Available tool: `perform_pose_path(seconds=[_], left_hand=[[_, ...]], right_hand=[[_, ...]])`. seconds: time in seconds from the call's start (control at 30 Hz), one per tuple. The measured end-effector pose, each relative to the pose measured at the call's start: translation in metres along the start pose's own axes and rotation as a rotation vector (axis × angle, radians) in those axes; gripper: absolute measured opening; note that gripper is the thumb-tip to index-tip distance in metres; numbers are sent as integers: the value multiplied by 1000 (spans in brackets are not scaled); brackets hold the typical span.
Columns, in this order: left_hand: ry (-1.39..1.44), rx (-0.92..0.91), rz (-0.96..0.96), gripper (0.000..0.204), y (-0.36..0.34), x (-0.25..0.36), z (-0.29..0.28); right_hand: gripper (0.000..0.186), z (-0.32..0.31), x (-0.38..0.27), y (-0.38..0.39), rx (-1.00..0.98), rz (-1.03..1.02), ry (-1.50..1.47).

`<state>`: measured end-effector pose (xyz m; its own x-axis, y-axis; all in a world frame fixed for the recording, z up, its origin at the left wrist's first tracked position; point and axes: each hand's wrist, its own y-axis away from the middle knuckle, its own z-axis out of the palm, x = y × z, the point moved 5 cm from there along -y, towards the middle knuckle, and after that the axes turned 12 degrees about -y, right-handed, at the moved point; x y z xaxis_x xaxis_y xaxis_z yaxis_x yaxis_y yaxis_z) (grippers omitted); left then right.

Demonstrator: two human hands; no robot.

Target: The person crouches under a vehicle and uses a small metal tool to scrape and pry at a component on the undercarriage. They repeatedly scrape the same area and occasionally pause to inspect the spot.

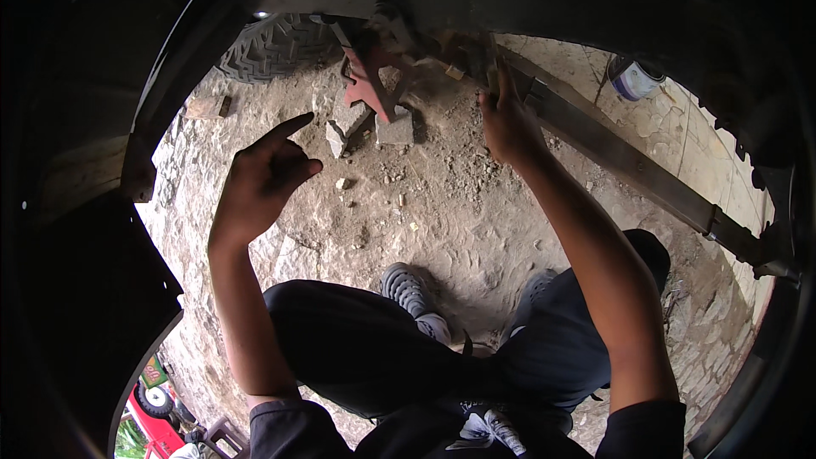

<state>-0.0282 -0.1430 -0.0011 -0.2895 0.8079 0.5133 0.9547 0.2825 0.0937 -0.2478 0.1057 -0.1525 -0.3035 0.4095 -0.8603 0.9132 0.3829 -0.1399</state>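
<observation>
I squat beneath the dark underside of a vehicle, both arms raised in front of me. My left hand [257, 189] hangs over the dirt floor with the index finger stretched out and the thumb apart; the other fingers curl in, and nothing shows in it. Further right, my right hand [513, 126] reaches up beside a long metal beam [625, 149]. Its fingers close around something thin at the shadowed underside, too dark to name. Between the hands and farther off, a red metal stand [367, 89] rests on grey stone blocks [394, 127].
A chunky-treaded tyre [276, 49] stands at the far left, with a wooden block [206, 107] nearer. A paint bucket [634, 81] sits at the far right beyond the beam. Loose stones [342, 184] dot the dirt floor [442, 212]. A red vehicle [153, 429] shows at lower left.
</observation>
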Motion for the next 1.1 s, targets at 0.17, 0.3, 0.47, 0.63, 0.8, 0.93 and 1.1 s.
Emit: perform_pose_path(seconds=[0.17, 0.3, 0.47, 0.63, 0.8, 0.93, 1.1], left_hand=[[25, -27, 69, 51, -13, 28, 3], [23, -46, 76, 60, -19, 29, 16], [-75, -122, 44, 70, -9, 28, 23], [-84, -158, 56, 72, -12, 54, 22], [-83, -136, 150, 75, -13, 65, 24], [-5, -60, 185, 88, -13, 64, 37], [-101, -212, 18, 96, 7, 70, 41]], right_hand=[[67, 9, 9, -52, -156, 223, -64], [70, 11, -7, -29, 31, 319, -223], [79, -1, -35, 47, -172, 332, -162], [75, -3, -28, 39, -165, 320, -95], [77, 12, -18, -32, -20, 144, 73], [82, 17, -6, -48, 29, 164, 128], [89, 8, -51, 8, -74, -129, 52]])
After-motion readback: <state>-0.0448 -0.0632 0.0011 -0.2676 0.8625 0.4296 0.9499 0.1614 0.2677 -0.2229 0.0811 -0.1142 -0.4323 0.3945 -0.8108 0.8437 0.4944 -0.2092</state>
